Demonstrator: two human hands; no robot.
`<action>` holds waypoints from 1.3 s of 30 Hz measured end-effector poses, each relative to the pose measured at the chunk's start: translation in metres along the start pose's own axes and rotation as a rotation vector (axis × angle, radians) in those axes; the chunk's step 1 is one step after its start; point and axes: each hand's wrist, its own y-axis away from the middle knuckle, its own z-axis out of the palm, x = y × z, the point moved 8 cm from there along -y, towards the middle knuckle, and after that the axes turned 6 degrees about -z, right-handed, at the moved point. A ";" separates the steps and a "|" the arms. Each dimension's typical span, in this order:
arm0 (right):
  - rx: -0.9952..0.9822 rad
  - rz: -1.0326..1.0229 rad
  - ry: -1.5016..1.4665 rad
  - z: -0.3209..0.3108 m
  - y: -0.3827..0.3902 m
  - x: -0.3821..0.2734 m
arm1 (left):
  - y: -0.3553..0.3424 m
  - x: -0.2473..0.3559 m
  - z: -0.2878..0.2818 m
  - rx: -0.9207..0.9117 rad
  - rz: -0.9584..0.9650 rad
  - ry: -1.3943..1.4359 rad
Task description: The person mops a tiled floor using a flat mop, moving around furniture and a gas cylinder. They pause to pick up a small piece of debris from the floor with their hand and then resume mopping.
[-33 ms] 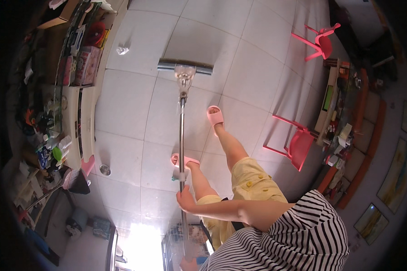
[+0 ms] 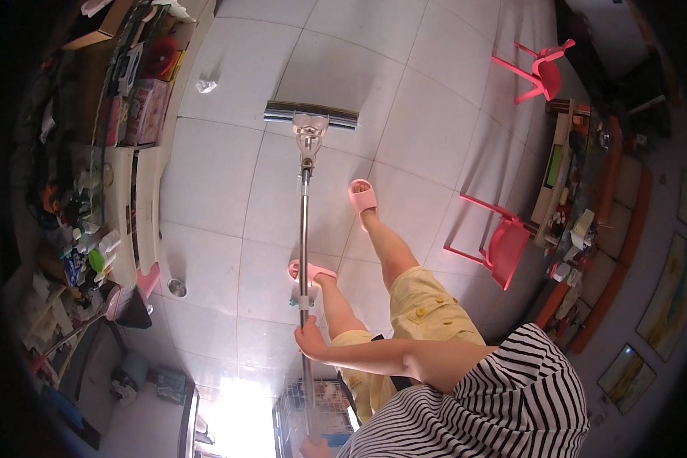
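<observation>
A mop (image 2: 305, 221) with a long metal pole stretches away from me, its wide, dark sponge head (image 2: 336, 118) resting on the tiled floor. Partway down the pole, below a pale collar, my right hand (image 2: 311, 340) is closed around it. At the lower edge of the picture my left hand (image 2: 315, 448) grips the pole's upper end, partly cut off by the frame. My feet, in pink slippers (image 2: 363, 200), stand just right of the pole, one ahead of the other.
A crumpled white scrap (image 2: 206, 85) and a round metal dish (image 2: 177, 288) lie on the floor at left. Cluttered cabinets (image 2: 146, 198) line that side, with a dustpan (image 2: 133, 311) nearby. Red child's chairs (image 2: 504, 248) stand at right, before a loaded table (image 2: 569, 221).
The mop's head and pole have shifted very slightly left and toward me, with my right hand moving along. My feet have stayed in place.
</observation>
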 end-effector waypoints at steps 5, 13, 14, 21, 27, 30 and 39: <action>0.024 -0.164 -0.131 -0.039 -0.090 -0.064 | -0.048 0.072 -0.007 0.005 0.123 0.013; 0.449 -0.265 -0.106 -0.333 -0.311 -0.262 | -0.091 0.493 0.041 -0.321 0.583 0.284; 0.436 -0.264 -0.151 -0.371 -0.321 -0.290 | -0.082 0.540 0.044 -0.400 0.558 0.274; 0.629 -0.307 -0.037 -0.507 -0.359 -0.282 | -0.051 0.622 0.055 -0.266 0.705 0.122; 0.660 -0.043 0.037 -0.349 -0.257 -0.124 | -0.104 0.406 0.085 -0.169 0.541 -0.055; 0.550 0.058 -0.041 -0.232 -0.168 -0.048 | -0.093 0.258 0.063 -0.170 0.360 -0.151; 0.170 0.024 -0.143 -0.073 -0.047 0.032 | -0.062 0.117 0.002 -0.106 0.276 -0.257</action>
